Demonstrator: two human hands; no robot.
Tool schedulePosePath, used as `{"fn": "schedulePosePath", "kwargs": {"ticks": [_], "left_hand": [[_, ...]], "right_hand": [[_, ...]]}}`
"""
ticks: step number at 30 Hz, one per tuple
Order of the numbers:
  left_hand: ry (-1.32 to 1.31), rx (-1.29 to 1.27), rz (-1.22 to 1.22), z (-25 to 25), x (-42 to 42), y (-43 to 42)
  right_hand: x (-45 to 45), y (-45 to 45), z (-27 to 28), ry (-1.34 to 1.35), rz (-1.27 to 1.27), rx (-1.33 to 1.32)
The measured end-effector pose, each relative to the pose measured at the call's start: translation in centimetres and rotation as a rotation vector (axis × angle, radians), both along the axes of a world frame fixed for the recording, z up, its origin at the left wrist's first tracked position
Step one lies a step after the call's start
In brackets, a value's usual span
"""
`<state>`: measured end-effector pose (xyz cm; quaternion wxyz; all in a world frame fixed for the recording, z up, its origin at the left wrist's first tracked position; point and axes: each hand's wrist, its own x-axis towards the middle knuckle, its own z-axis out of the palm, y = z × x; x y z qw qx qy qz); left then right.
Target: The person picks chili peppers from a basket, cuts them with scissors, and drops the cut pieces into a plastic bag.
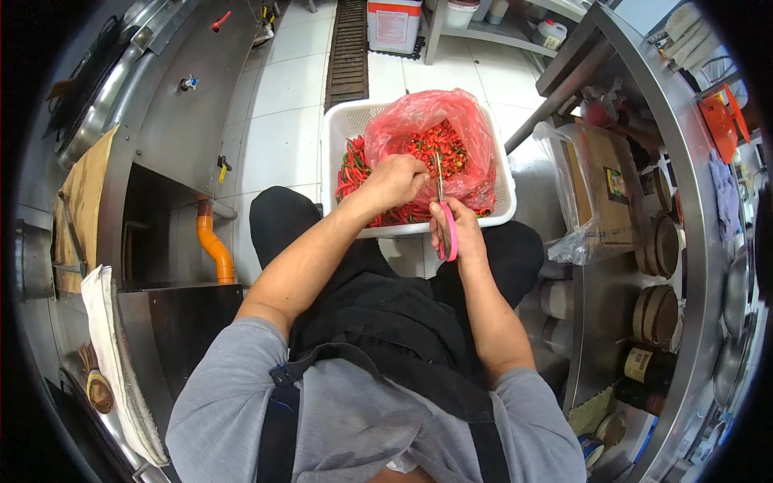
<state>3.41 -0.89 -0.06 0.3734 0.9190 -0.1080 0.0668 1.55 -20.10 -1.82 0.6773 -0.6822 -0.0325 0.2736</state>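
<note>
My right hand [459,227] grips scissors [449,233] with pink handles, their blades pointing away from me over a red plastic bag. My left hand [394,181] is closed in a pinch just left of the blades; anything between its fingertips is too small to make out. Small red, orange and green chili peppers [441,145] fill the open red plastic bag [475,121]. The bag sits inside a white plastic basket [506,197] between my knees. Longer red chilies with green stems [351,169] lie in the basket, left of the bag and partly under my left forearm.
A steel cabinet [181,105] stands on the left, with an orange pipe [213,245] below it. Steel shelving [700,266] on the right holds a plastic-wrapped cardboard box [600,185] and bottles [648,366]. A floor drain grate [348,56] runs beyond the basket, beside a white container [393,28].
</note>
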Motion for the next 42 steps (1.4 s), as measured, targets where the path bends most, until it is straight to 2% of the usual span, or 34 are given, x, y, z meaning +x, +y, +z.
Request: {"fn": "schedulePosePath", "kwargs": {"ticks": [13,16,22,32,36,38,40,42], "left_hand": [[0.032,-0.013,0.092,-0.3,0.2,0.0],[-0.032,-0.064,0.088,0.3,0.0,-0.4],[-0.053,-0.034,-0.032,-0.1,0.0,-0.7],[-0.024,0.101,0.117,-2.8,3.1,-0.7],[0.066,0.153,0.251,-1.5,3.6,-0.4],[0.076,0.150,0.256,-1.4,3.3,1.0],[-0.066,0.099,0.236,-2.2,2.5,3.0],[0.018,0.113,0.231,-2.5,1.0,4.9]], "right_hand": [[-1.3,-1.4,-0.4,0.093,-0.031,-0.008],[-1.4,-1.1,-0.9,0.079,-0.031,0.092],[-0.6,-0.5,-0.4,0.038,-0.044,0.064],[0.5,-0.5,-0.8,0.062,-0.074,-0.026],[0.1,-1.8,-1.1,0.066,-0.130,0.064],[-0.4,-3.1,-0.8,0.091,-0.172,0.086],[-0.7,-4.8,-1.7,0.025,-0.168,0.086],[-1.3,-5.9,-1.8,-0.013,-0.163,0.134]]}}
